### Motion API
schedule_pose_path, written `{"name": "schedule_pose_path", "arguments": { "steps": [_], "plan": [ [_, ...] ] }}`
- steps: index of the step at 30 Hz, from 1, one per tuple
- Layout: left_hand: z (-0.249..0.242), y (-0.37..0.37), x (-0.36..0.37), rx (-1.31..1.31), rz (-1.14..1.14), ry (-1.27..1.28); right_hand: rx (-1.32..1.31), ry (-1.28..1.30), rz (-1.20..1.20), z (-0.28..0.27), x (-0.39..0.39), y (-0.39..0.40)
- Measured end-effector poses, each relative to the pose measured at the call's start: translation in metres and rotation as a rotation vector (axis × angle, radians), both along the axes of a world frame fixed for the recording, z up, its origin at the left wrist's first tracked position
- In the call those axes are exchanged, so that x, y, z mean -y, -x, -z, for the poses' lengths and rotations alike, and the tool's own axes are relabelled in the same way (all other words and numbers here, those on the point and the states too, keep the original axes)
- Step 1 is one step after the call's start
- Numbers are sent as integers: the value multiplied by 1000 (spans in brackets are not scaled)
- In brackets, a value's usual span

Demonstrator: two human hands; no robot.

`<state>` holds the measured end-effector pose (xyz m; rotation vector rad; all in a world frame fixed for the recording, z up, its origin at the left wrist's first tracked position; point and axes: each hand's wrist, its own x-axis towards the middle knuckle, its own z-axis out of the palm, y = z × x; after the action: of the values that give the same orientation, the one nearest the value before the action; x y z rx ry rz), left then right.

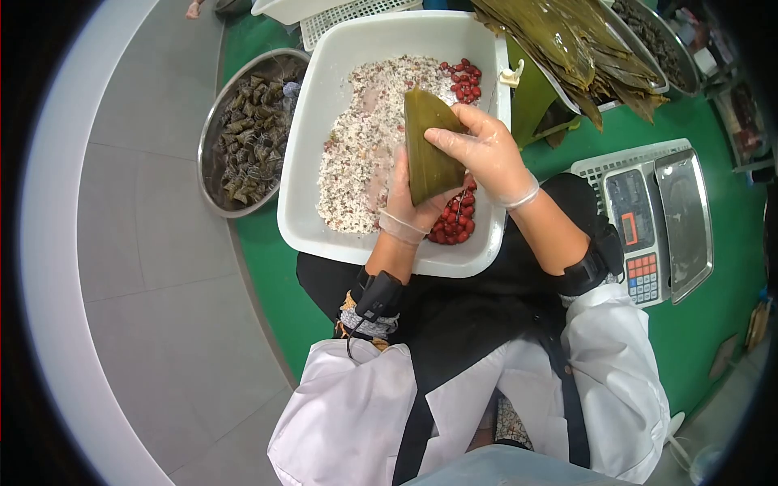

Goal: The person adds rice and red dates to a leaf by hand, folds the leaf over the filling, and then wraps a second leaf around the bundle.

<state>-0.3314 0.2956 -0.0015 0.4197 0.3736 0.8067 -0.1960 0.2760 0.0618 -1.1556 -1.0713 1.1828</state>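
Observation:
A green bamboo leaf, folded over into a pointed shape, stands between my two hands above a white tub. My left hand, in a clear glove, holds the leaf from below and the left side. On the right, my right hand, also gloved, pinches its upper edge between thumb and fingers. Whether anything is inside the leaf is hidden. Below lies rice mixed with beans. Red dates form one pile at the tub's upper right and another pile beneath my hands.
To the left is a metal bowl of wrapped leaf dumplings. Wet leaves lie stacked on a tray at the upper right. A digital scale stands right of the tub on the green surface.

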Motion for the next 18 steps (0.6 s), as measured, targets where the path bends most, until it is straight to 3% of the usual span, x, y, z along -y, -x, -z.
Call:
{"name": "schedule_pose_path", "arguments": {
  "steps": [6, 8, 13, 16, 18],
  "plan": [
    [-1, 1, 1, -62, -60, 3, 6, -69, -21, 9, -13, 9],
    [6, 2, -1, 107, -23, 116, -18, -31, -35, 4, -13, 8],
    [0, 0, -3, 115, -43, 148, -117, 10, -79, 1, -12, 8],
    [0, 1, -6, 88, -106, 126, -17, -64, -129, 0, -8, 4],
    [6, 6, -9, 110, -136, 108, 278, -364, -152, -5, 1, -1]
  ]
}}
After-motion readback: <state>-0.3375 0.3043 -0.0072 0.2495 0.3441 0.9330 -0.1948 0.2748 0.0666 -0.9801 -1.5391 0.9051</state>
